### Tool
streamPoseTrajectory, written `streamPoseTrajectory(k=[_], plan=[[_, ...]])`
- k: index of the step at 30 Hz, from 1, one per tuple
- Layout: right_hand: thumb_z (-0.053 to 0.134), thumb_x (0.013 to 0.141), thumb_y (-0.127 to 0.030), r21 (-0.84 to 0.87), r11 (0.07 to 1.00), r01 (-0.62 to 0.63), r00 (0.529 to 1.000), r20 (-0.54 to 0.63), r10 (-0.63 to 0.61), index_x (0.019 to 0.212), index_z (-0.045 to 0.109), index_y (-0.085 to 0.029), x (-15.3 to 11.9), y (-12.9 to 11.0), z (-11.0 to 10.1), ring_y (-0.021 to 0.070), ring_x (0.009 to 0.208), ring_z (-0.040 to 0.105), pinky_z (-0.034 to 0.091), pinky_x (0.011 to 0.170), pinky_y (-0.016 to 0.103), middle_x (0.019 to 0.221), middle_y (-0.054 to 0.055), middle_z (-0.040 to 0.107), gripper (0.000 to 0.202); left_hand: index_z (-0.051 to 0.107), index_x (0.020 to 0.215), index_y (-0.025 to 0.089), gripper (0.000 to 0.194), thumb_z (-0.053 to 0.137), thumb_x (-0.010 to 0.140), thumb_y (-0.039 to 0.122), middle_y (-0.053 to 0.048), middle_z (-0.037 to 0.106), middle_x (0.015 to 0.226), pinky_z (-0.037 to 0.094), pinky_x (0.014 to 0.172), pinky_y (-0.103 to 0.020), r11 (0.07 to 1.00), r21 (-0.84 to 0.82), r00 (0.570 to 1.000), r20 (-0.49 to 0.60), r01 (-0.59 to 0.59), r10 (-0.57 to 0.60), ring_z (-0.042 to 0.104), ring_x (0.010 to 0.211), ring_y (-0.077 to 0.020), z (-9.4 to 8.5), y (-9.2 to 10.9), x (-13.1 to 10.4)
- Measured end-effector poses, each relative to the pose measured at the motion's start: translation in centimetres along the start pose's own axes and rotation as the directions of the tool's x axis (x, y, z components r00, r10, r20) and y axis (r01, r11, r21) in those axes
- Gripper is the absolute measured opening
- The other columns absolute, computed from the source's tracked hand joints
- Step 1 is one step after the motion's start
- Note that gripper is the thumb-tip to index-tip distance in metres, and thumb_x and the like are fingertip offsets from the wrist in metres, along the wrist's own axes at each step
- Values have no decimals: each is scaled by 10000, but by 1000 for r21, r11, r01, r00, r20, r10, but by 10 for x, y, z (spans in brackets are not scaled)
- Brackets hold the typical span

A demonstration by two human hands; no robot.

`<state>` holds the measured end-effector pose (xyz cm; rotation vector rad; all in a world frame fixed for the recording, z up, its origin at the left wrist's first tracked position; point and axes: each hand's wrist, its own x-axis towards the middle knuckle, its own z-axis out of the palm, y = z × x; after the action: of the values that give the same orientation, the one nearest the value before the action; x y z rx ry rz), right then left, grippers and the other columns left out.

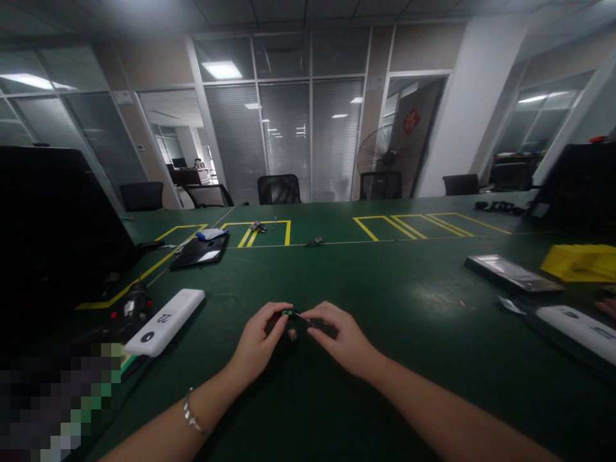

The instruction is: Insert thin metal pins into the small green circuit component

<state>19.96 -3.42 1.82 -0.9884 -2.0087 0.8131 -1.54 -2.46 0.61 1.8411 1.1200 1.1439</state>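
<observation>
Near the middle of the green table (337, 276), my left hand (262, 333) pinches a small green part (287, 312) between thumb and fingertips. My right hand (344, 337), fingers closed, grips a thin, dark tool (303, 318) whose tip points left and meets or nearly meets the green part. Whether they touch is too small to tell. A small brownish piece (292, 334) lies on the table just below, between the two hands.
A white device marked 22 (168, 321) and a black tool with red parts (135, 308) lie left. Farther back are a black folder (199, 250) and a small dark object (316, 241). A flat case (513, 274), yellow bin (580, 262) and white device (577, 330) stand right.
</observation>
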Motion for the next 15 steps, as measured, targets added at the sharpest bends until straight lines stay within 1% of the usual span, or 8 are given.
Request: streamPoseTrajectory(k=[3,8,12,15], plan=[[571,892,-219,-7,1000,-23,1000,22,23,1141,631,-273,0,-1,-1,206,975,575,480,823,345,1070,42,599,262,673,1074,246,231,518,903,259,-61,673,1052,466,900,-344,1000,14,1000,-12,-10,10,619,1011,-245,0,1,0],[577,888,-215,-14,1000,1,1000,22,0,1134,635,-262,0,-1,-2,197,958,578,475,812,329,1048,41,609,258,674,1067,252,215,543,897,254,-56,672,1051,469,886,-336,1000,21,1000,1,-21,21,628,990,-235,-1,-1,0],[580,887,-214,-28,999,20,999,33,-19,1123,640,-250,1,-1,-1,194,932,580,474,800,328,1027,45,618,246,693,1023,247,186,585,872,248,-54,684,1017,477,856,-329,999,25,999,-27,-31,32,634,965,-236,-2,-2,0],[575,892,-218,-30,1000,2,999,48,-1,1142,632,-258,1,-2,-1,195,949,577,477,799,328,1048,45,614,259,703,1016,244,187,588,869,247,-56,690,1010,479,849,-326,999,12,999,-35,-36,36,638,960,-236,-2,-1,0]])
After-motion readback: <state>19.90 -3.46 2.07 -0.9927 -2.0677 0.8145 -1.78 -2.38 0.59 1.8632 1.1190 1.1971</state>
